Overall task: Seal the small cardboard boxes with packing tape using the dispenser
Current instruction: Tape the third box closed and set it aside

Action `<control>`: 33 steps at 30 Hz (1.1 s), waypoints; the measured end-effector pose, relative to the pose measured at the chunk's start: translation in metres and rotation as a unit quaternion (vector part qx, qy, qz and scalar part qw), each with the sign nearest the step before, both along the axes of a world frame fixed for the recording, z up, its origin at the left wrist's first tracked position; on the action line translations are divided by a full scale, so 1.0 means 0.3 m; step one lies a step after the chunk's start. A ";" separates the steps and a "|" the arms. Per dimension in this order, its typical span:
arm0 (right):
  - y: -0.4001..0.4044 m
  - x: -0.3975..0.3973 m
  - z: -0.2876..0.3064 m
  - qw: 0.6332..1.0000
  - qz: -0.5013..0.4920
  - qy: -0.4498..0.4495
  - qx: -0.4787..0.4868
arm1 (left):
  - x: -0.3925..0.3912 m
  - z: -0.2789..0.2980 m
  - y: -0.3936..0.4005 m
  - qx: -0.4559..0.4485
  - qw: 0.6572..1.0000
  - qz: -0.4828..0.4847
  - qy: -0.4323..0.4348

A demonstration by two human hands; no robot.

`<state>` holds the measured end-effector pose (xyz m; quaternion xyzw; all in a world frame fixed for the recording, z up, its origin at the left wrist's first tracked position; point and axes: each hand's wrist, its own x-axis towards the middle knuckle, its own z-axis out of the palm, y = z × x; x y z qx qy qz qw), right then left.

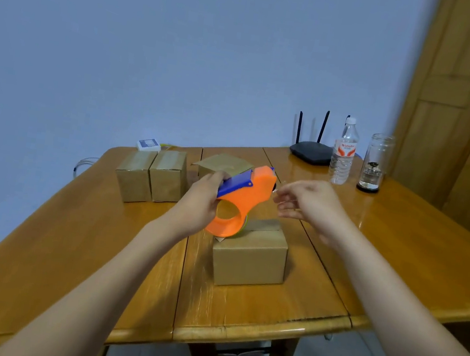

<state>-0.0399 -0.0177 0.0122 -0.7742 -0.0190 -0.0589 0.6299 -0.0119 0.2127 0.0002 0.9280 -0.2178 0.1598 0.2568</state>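
My left hand [198, 201] grips an orange tape dispenser [241, 201] with a blue top plate, held in the air above the table. My right hand [310, 203] is at the dispenser's front end, its fingertips pinching the clear tape end there. Below the dispenser a small cardboard box [253, 255] stands on the table with its top flaps closed. Two more small boxes [150, 179] stand side by side at the left, tape visible on their tops. Behind the dispenser a further box [223, 165] has raised flaps.
The wooden table [254, 307] has seams between its leaves. At the back right stand a black router [311, 154], a plastic water bottle [342, 156] and a glass jar [374, 167]. A small white packet [148, 144] lies at the back left. A wooden wardrobe [465, 98] is on the right.
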 end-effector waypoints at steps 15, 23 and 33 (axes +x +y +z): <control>-0.011 -0.037 0.064 0.969 0.032 0.136 0.203 | -0.003 0.005 -0.018 0.023 1.000 0.002 0.002; -0.027 -0.038 0.062 0.973 0.032 0.126 0.188 | -0.006 0.008 -0.019 0.027 1.000 0.001 0.004; -0.039 -0.036 0.045 0.982 0.032 0.101 0.153 | -0.001 0.012 -0.021 0.028 1.000 -0.001 0.009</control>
